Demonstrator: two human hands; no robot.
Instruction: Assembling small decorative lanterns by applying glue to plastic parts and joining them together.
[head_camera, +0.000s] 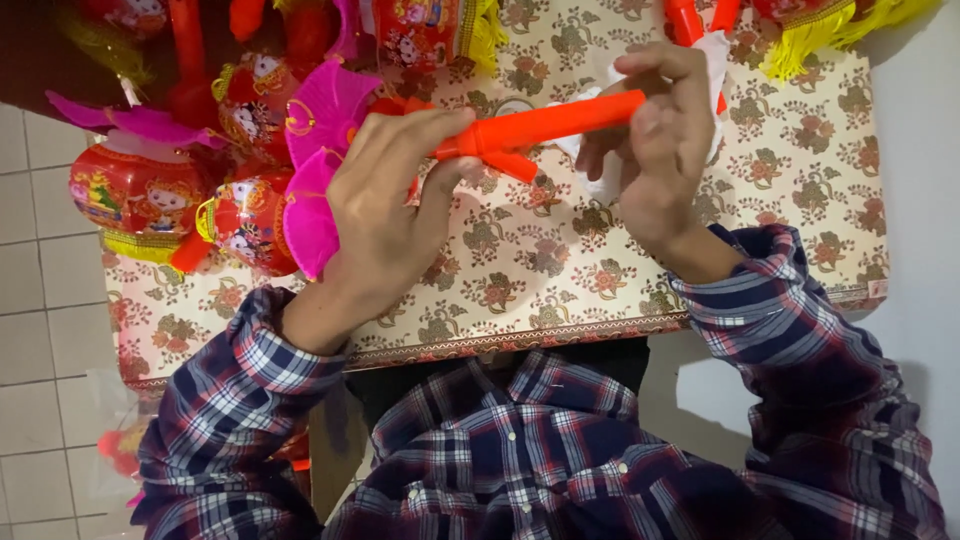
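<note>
An orange-red plastic stick is held level above the table between both hands. My left hand pinches its left end, where a small side prong sticks out. My right hand grips the other end together with a crumpled white cloth pressed around the stick. A toy lantern with bright pink fan-shaped trim lies just left of my left hand, touching it.
The table carries a beige floral cloth with a patterned border at the near edge. Several red and gold toy lanterns crowd the left side and the back. Yellow tassels lie at the far right. Grey floor tiles show on the left.
</note>
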